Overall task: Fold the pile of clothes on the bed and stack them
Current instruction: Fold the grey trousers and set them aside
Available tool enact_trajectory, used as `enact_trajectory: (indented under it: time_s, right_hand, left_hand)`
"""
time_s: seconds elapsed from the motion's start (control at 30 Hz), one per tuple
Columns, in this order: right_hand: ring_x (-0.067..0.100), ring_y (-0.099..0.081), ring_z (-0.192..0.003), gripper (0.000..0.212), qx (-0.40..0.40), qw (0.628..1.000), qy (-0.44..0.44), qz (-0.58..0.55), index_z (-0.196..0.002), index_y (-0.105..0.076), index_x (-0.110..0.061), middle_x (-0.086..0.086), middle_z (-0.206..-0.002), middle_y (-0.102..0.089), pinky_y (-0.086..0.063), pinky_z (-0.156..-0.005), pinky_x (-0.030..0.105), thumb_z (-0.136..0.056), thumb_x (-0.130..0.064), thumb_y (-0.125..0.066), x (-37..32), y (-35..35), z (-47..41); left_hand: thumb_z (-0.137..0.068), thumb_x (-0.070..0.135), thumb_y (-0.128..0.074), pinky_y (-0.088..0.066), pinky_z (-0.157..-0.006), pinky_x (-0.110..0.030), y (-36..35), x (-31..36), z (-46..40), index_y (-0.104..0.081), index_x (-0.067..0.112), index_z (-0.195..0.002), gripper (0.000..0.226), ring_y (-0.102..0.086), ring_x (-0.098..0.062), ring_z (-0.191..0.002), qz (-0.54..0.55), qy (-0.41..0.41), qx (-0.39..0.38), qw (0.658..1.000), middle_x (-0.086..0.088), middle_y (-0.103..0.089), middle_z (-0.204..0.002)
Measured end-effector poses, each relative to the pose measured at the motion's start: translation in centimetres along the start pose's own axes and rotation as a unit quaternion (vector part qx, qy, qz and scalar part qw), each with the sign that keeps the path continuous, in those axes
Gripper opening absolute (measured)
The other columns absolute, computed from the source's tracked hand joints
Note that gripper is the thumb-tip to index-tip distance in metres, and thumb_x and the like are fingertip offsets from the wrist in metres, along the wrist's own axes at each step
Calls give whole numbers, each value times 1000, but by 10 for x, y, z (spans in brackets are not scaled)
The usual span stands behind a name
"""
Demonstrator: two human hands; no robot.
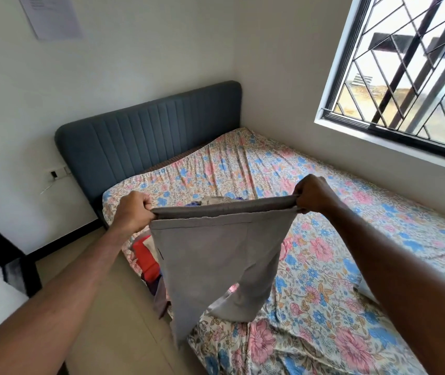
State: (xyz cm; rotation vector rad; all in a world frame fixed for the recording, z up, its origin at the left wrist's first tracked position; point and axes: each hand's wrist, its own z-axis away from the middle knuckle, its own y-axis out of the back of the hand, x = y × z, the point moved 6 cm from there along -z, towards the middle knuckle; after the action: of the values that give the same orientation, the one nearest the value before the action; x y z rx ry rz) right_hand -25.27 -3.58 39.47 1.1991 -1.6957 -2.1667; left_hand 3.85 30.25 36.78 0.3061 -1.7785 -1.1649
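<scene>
We see a pair of grey trousers (pixel 216 255) of soft, matte woven cloth held up in the air above the near left edge of the bed (pixel 324 239), stretched taut along the waistband and hanging in a tapering shape whose lower leg ends drape onto the sheet. The left hand (pixel 132 212) grips one end of the waistband with its fingers (pixel 145 205) curled tight round the bunched fabric; the right hand (pixel 314 194) grips the other end in the same way, knuckles raised. Both bare forearms reach in from the lower corners of the view. The bed is covered by a creased cotton sheet printed with pink and blue flowers on a cream ground. Behind and below the trousers, along the left edge of the bed, lies the pile of clothes (pixel 148 255), a crumpled heap in which we make out red, purple and beige pieces, mostly hidden by the hanging cloth. At the far end stands a padded headboard (pixel 148 136) of dark blue-grey fabric with vertical channel stitching and rounded corners. A window (pixel 405 77) with a dark frame and a diagonal metal grille fills the right wall, and a sheet of paper (pixel 50 14) is fixed to the far wall.
</scene>
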Motion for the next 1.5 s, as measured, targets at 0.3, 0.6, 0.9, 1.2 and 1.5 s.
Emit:
enact_trajectory:
  time_s: [0.3,0.6,0.9,1.2,1.5]
  right_hand:
    - [30,-74,-64,14,-33,994,-56,-84,-68,-72,3,19,-73,-73,-65,-64,41,-75,-5,-82,13,-20,3]
    - [33,-68,-73,10,39,994,-7,102,-86,-61,-11,10,-80,-63,-59,-62,37,-77,-13,-56,-22,-16,6]
    - [31,-72,-74,14,-54,988,-52,-138,-104,-63,-11,14,-102,-61,-63,-57,41,-97,-9,-52,-43,-36,1]
    - [37,-75,-67,14,30,968,-151,-199,-82,-68,1,21,-86,-69,-64,-64,51,-84,-9,-77,-20,-18,-4]
    - [23,-65,-52,28,-85,917,-159,-355,-108,-60,3,18,-73,-63,-60,-52,33,-99,-2,-34,-44,-41,3]
  left_hand:
    - [-66,-4,-78,-39,-58,-30,3,-4,-7,-50,18,-64,36,-47,-17,-63,-48,-95,-129,986,1,-54,-64]
    - [-87,-14,-64,-55,-41,-33,0,-42,1,-57,2,-96,19,-73,-33,-61,58,150,-187,969,-21,-60,-97]
    - [-101,0,-32,-61,-50,-47,-16,-50,-1,-46,10,-110,19,-45,-18,-53,391,268,-13,881,-12,-48,-85]
    - [-74,-16,-70,-42,-59,-24,33,-46,-15,-66,13,-73,30,-55,-22,-73,88,-7,-62,994,-6,-62,-74]
    - [-101,-12,-43,-64,-63,-40,32,-69,-6,-64,6,-119,33,-73,-34,-77,248,147,-244,926,-26,-69,-102]
